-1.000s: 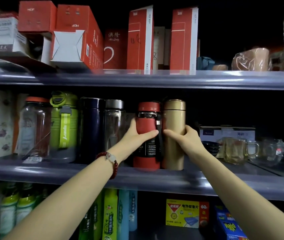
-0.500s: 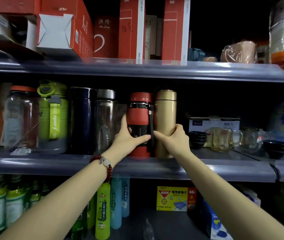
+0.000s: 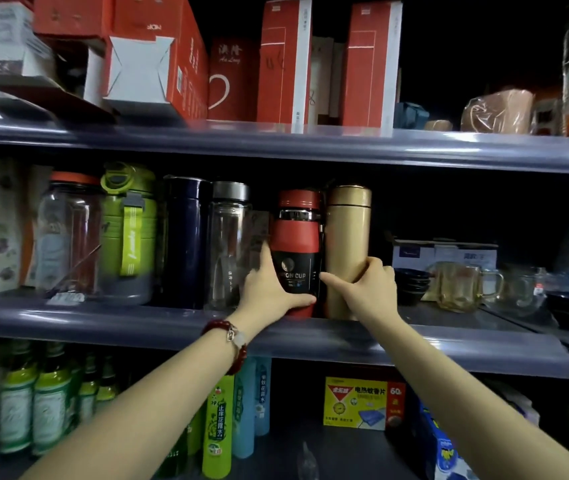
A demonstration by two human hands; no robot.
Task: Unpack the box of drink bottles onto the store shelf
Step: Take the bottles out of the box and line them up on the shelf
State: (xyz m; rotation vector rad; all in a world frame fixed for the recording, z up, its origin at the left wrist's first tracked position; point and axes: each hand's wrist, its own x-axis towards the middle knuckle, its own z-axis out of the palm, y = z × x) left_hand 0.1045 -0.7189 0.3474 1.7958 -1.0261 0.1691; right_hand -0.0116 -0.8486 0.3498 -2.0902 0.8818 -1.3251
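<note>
My left hand (image 3: 269, 292) wrapped the red bottle (image 3: 297, 251), fingers clamped low; my right hand (image 3: 367, 289) gripped the gold flask (image 3: 347, 237); both stood near the shelf (image 3: 414, 341) lip; a careless nudge could topple either off.

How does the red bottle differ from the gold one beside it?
The red bottle is shorter than the gold bottle. Red has a black printed label and clear band; gold is plain. The left hand grips red, the right hand gold. Both stand upright on the middle shelf.
</note>
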